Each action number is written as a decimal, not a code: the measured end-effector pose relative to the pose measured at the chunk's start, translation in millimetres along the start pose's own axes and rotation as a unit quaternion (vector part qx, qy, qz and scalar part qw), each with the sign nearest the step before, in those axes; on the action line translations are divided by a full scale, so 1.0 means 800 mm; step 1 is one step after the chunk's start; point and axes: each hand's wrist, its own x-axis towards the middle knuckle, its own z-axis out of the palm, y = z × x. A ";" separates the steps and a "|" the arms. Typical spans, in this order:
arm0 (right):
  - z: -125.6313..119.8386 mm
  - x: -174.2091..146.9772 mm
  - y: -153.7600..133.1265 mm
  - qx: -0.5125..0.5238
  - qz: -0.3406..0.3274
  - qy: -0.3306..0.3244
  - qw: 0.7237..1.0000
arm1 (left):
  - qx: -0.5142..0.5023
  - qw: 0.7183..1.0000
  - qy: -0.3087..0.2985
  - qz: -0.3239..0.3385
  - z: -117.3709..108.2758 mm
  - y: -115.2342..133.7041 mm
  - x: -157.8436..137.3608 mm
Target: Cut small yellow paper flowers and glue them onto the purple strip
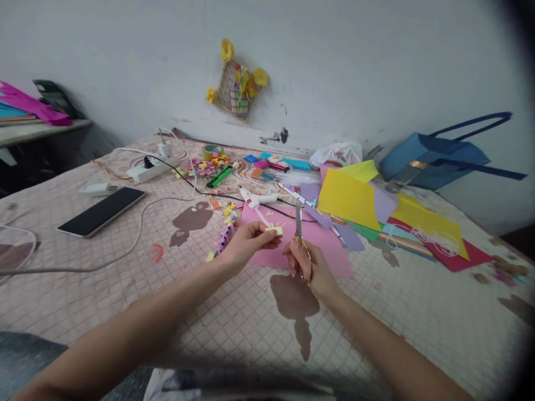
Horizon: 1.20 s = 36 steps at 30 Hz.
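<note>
Between the thumb and fingers of my left hand [253,242] is a small pale yellow piece of paper [275,230]. My right hand [307,264] is closed around the gold handles of a pair of scissors [298,223], whose blades point up and away from me. The blades are a short way right of the paper piece, apart from it. Under both hands lies a pink sheet of paper [267,257] with small yellow scraps on it. A white glue gun [257,199] rests at the sheet's far edge.
A phone [102,211] and a white power strip [152,169] with cables lie left. Many small paper pieces [204,167], a green cutter [219,176] and tape [212,151] are behind. Coloured sheets [349,195] and a blue bag [430,159] are on the right.
</note>
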 end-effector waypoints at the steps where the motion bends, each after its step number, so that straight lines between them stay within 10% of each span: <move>1: 0.001 -0.001 -0.001 0.007 0.003 -0.017 1.000 | -0.005 1.000 -0.002 0.000 0.000 0.000 0.000; 36: 0.008 -0.010 0.000 -0.112 0.018 -0.064 0.991 | -0.080 0.996 0.017 0.035 0.002 0.011 -0.002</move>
